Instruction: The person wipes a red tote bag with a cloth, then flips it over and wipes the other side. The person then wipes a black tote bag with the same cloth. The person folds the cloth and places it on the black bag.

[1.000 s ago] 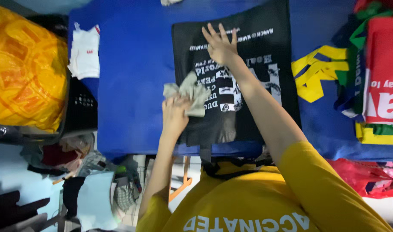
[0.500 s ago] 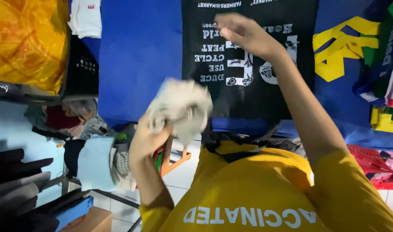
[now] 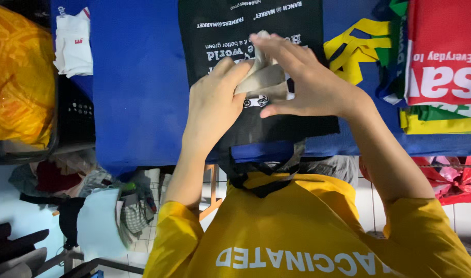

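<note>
my left hand (image 3: 212,105) and right hand (image 3: 307,82) pinch a grey cloth (image 3: 261,77) between them over the black bag (image 3: 220,31), its long axis running near-left to far-right; half a second ago only my left hand held it, nearer me.

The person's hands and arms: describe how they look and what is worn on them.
Both the left hand and the right hand are bare, with no gloves, rings or watch showing. The forearms are uncovered. Short yellow sleeves of a yellow shirt end near the elbows; the shirt carries white lettering.
</note>
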The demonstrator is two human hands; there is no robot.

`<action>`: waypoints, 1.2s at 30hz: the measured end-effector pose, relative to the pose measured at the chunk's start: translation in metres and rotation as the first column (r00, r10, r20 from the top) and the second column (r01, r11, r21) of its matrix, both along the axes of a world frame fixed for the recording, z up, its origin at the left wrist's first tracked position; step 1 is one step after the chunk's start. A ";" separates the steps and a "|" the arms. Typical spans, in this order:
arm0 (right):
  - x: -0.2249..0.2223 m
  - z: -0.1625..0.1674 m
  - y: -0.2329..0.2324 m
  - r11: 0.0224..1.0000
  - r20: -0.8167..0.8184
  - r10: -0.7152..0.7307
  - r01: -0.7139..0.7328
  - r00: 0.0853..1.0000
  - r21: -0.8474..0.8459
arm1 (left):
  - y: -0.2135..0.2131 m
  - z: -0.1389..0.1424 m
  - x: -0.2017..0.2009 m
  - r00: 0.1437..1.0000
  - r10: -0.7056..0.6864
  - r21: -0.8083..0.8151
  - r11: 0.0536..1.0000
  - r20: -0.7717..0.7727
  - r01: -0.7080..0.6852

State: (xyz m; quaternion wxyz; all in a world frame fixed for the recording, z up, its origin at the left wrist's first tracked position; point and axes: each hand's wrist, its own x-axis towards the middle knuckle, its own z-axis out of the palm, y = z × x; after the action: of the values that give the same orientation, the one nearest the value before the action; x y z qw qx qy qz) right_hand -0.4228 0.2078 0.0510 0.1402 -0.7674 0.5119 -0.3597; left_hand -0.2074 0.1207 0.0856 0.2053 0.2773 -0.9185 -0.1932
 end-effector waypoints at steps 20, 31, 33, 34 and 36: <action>-0.034 0.033 0.018 0.854 0.801 -0.077 -0.375 0.594 0.360 | -0.017 0.015 0.025 0.896 -0.087 0.338 0.907 -0.436 0.253; -0.044 0.026 0.028 0.954 0.517 -0.190 0.033 0.835 0.297 | -0.032 -0.027 0.047 0.955 -0.193 0.701 0.649 -0.224 0.296; -0.049 0.020 0.023 0.957 0.341 -0.238 0.159 0.909 0.243 | -0.036 -0.025 0.044 0.995 -0.078 0.784 0.621 0.057 0.004; -0.053 0.017 0.019 0.955 0.248 -0.265 0.218 0.932 0.202 | -0.040 -0.022 0.040 0.984 -0.086 0.673 0.738 0.156 -0.042; -0.065 0.012 0.006 0.955 0.149 -0.296 0.288 0.944 0.075 | -0.052 -0.015 0.031 0.936 -0.051 0.395 0.914 0.348 -0.097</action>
State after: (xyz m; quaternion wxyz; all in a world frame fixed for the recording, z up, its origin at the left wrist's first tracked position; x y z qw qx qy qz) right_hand -0.4882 0.2139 0.0633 0.1456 -0.6482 0.6162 -0.4230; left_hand -0.1760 0.0690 0.0707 -0.0214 0.3545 -0.8766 -0.3247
